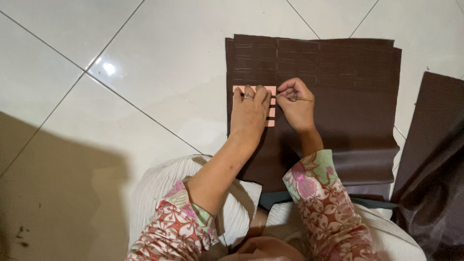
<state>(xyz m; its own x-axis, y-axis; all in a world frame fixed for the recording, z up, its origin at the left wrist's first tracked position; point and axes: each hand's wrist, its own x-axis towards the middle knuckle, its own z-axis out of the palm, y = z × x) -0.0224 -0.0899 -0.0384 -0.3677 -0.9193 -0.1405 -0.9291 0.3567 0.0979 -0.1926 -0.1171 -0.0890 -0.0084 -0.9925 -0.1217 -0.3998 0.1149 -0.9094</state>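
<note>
A stack of dark brown fabric (348,101) lies on the white tiled floor, with faint pale marks in rows along its top part. A small pink card template with slots (271,116) rests on the fabric's left side. My left hand (249,113), wearing a ring, lies flat on the template and presses it down. My right hand (296,104) is just to its right, fingers pinched on a thin marking stick (303,99), its tip at the template's right edge.
Another piece of dark brown fabric (430,164) lies at the right edge. White pleated cloth (159,188) covers my lap at the bottom. The glossy floor tiles (145,63) stretch to the left and top.
</note>
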